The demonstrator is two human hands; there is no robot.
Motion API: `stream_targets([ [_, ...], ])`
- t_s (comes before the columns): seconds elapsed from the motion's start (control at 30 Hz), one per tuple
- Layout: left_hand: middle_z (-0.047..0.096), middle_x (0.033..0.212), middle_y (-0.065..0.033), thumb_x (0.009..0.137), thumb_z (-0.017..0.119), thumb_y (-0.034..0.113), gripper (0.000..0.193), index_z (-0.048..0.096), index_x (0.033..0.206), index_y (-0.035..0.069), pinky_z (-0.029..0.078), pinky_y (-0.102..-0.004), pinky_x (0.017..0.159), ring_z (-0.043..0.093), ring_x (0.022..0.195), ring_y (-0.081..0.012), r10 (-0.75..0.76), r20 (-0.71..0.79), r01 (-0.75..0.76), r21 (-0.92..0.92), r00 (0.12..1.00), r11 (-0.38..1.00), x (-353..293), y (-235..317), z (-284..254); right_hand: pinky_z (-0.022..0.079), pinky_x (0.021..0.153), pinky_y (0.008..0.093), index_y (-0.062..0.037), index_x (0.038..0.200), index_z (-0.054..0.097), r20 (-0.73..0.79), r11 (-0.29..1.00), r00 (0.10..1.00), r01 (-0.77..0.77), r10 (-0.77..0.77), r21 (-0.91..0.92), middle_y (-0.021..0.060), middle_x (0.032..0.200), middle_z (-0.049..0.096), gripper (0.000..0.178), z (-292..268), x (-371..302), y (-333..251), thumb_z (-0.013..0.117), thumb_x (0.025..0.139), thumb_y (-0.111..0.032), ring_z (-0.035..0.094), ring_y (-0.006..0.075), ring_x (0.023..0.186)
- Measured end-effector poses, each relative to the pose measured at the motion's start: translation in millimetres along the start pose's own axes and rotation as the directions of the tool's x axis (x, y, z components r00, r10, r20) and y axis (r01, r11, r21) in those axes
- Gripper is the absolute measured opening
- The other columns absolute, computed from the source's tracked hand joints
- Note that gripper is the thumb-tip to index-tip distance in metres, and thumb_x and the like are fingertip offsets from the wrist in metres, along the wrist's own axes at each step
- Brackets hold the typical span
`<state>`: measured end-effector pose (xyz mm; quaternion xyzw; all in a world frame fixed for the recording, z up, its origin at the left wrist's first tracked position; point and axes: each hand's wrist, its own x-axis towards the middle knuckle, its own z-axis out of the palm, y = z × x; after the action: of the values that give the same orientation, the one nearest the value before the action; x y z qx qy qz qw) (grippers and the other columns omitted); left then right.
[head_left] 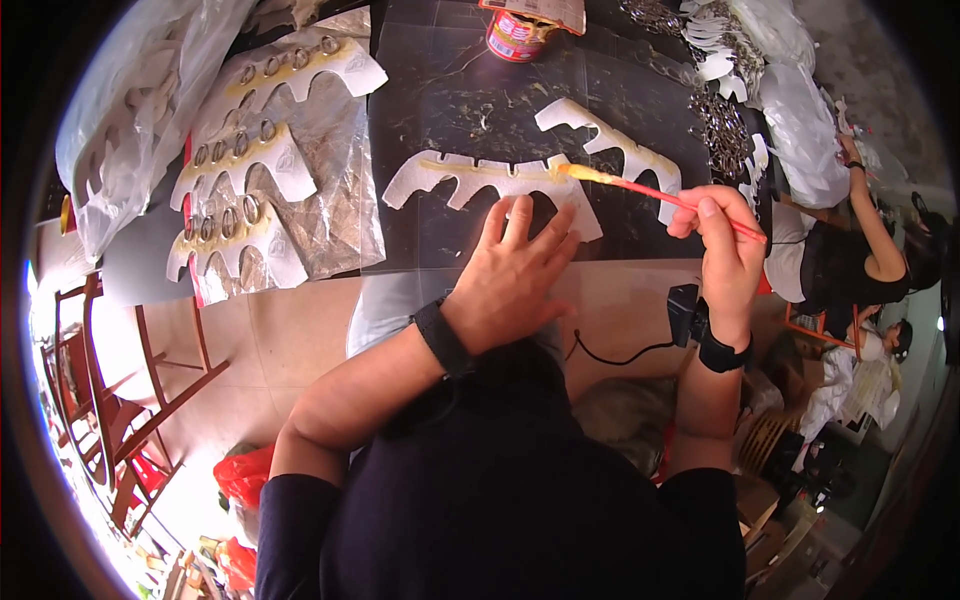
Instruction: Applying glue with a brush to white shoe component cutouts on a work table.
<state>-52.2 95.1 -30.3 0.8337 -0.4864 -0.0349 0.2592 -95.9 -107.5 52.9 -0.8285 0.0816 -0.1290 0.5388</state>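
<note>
With its fingers spread flat, my left hand [517,262] presses on the lower edge of a white scalloped piece [425,178] on the dark tabletop. My right hand [724,245] is closed round a thin red-handled brush [650,192]. The brush's tip, coated in yellow paste, is at the right part of this piece's upper edge; whether it touches cannot be made out. A yellowish band runs along that edge. Just behind and to the right lies a second white scalloped piece [600,135] with a similar yellow smear, partly behind the brush.
At left, white scalloped pieces with metal rings [243,160] lie on clear plastic film [350,200]. A red tub [517,38] stands at the far edge. Metal rings [722,125] and a white plastic bag [803,120] are at right. Another person [850,240] sits farther right.
</note>
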Motion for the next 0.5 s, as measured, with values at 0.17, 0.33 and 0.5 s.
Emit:
stream_targets([
  [0.17,0.038,0.132,-0.0084,0.067,0.068,0.043,0.066,0.05,0.119,0.006,0.027,-0.0492,0.099,0.034,0.113,-0.0384,0.013,-0.007,-0.013,-0.012,1.0,1.0,0.0,0.0,-2.6,0.047,0.063,0.0217,0.0022,0.092,0.058,0.046,1.0,0.999,-0.026,0.025,0.006,0.0063,0.076,0.061,0.016,15.6,-1.2,5.1,0.045,0.091,-0.008,0.058,0.0097,0.067],
  [0.33,0.037,0.132,-0.0086,0.066,0.068,0.043,0.066,0.051,0.118,0.006,0.027,-0.0492,0.099,0.034,0.113,-0.0383,0.023,-0.008,-0.023,-0.021,1.0,0.999,-0.9,-2.0,-0.9,0.048,0.064,0.0218,0.003,0.093,0.057,0.097,0.999,0.994,-0.04,0.041,-0.014,0.0067,0.077,0.061,0.016,3.1,-5.4,5.8,0.046,0.091,-0.008,0.058,0.0096,0.068],
  [0.5,0.037,0.133,-0.0085,0.067,0.068,0.044,0.066,0.05,0.118,0.006,0.027,-0.0492,0.099,0.034,0.114,-0.0382,0.006,0.0,-0.006,0.0,1.0,1.0,-1.0,-0.8,-0.9,0.048,0.064,0.0217,0.0032,0.092,0.058,0.047,1.0,0.999,-0.007,0.006,0.026,0.0064,0.076,0.061,0.015,12.3,-2.2,5.9,0.047,0.09,-0.007,0.058,0.0096,0.068],
])
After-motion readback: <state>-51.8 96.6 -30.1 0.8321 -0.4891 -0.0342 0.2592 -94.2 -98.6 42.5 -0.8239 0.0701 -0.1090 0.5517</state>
